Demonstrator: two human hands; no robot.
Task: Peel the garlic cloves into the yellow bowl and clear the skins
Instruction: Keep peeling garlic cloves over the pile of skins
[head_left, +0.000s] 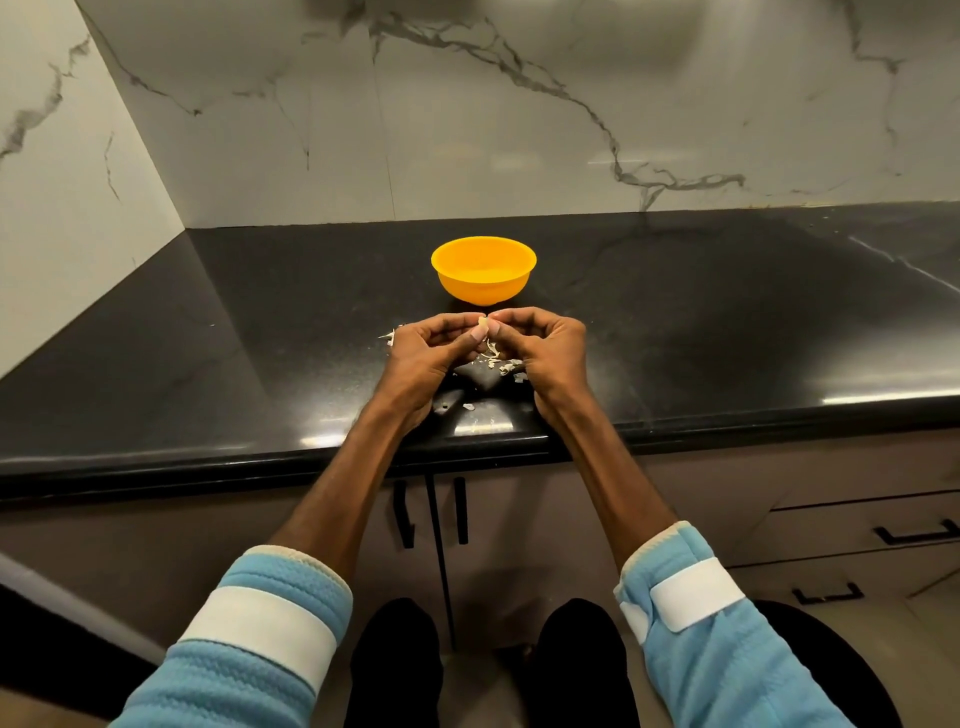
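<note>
**Q:** Where is the garlic clove, and how do the hands hold it?

**A:** The garlic clove (483, 327) sits between the two hands, raised just above the black countertop (727, 322). The left hand (431, 348) and right hand (540, 343) meet at the fingertips, fingers curled inward, both pinching the pale clove from opposite sides.

**Q:** Where is the yellow bowl relative to the hands?

**A:** The yellow bowl (480, 291) stands upright on the countertop just beyond the hands, apart from them, in front of the marble backsplash (467, 130).

**Q:** And the skins?

**A:** The skins (501, 364) lie scattered on the countertop beneath and beside the hands, a few near the front edge. Both forearms reach out from light blue sleeves (249, 623) over the cabinet doors (431, 514).
</note>
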